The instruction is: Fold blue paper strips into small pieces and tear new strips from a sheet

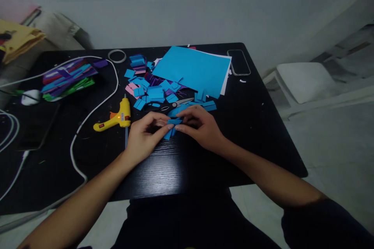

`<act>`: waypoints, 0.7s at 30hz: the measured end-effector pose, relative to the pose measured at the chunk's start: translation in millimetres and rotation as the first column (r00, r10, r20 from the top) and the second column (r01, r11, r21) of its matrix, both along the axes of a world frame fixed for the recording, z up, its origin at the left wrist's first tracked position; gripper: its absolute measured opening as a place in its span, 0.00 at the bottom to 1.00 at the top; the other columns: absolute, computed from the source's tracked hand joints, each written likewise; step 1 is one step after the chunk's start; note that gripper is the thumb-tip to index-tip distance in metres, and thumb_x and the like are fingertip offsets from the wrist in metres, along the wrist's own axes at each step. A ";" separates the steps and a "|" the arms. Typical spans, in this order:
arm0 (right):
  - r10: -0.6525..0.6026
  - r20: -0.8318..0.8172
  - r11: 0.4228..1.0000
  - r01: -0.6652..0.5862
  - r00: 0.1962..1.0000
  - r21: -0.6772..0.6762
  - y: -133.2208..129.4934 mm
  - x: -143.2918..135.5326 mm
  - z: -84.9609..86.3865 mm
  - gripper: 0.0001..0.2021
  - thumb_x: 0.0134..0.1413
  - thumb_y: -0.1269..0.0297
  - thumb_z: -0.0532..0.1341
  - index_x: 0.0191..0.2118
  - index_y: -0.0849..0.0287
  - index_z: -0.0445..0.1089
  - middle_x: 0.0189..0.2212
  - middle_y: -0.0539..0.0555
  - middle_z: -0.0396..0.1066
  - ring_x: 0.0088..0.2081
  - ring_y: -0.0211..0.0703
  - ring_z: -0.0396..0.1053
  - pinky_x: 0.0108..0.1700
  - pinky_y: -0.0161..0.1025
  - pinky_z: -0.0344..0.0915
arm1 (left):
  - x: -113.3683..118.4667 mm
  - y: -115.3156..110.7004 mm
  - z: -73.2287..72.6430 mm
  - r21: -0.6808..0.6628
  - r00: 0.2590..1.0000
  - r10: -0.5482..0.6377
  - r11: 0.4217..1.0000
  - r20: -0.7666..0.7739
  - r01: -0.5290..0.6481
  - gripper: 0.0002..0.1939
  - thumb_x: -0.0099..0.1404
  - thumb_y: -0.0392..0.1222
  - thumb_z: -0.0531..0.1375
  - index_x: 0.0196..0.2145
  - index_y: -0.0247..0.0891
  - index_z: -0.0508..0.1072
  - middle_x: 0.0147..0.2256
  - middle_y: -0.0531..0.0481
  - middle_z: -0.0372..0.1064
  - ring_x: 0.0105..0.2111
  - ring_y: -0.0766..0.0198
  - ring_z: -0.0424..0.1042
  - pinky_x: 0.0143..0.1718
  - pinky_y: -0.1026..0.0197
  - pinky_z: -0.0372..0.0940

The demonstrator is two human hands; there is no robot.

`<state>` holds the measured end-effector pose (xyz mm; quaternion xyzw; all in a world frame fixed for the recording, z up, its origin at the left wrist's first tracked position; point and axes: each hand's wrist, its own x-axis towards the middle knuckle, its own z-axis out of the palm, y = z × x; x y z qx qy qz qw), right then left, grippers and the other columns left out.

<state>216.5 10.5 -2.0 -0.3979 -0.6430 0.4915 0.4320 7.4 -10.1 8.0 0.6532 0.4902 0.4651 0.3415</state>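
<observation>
A small folded blue paper piece point(174, 121) is pinched between my left hand point(146, 132) and my right hand point(201, 126), thumbs meeting near its middle. Other blue paper lies just under and behind my fingertips. Black-handled scissors point(182, 102) lie open-bladed behind my hands. Left of my left hand, a yellow glue gun point(124, 113) rests on its side with a glue stick in its rear end. Many small cut pieces in blue, pink and purple point(154, 93) are heaped past the scissors.
On the black table point(233, 140) are a large blue sheet point(193, 68) over white paper, a phone point(239, 62) at the back right, a tape ring point(117, 56), bundled coloured strips point(68, 78) and a white cable point(96, 105). A white stool point(305, 79) stands at the right.
</observation>
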 end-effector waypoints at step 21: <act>0.118 -0.284 0.940 -0.199 0.951 -0.277 4.7 0.5 6.8 0.16 0.51 0.61 0.75 0.44 0.55 0.74 0.30 0.47 0.76 0.31 0.38 0.76 0.37 0.38 0.77 | -2.3 8.6 2.7 -0.385 0.915 -0.045 0.898 0.401 0.213 0.15 0.63 0.48 0.71 0.42 0.40 0.73 0.26 0.56 0.71 0.23 0.68 0.68 0.24 0.68 0.62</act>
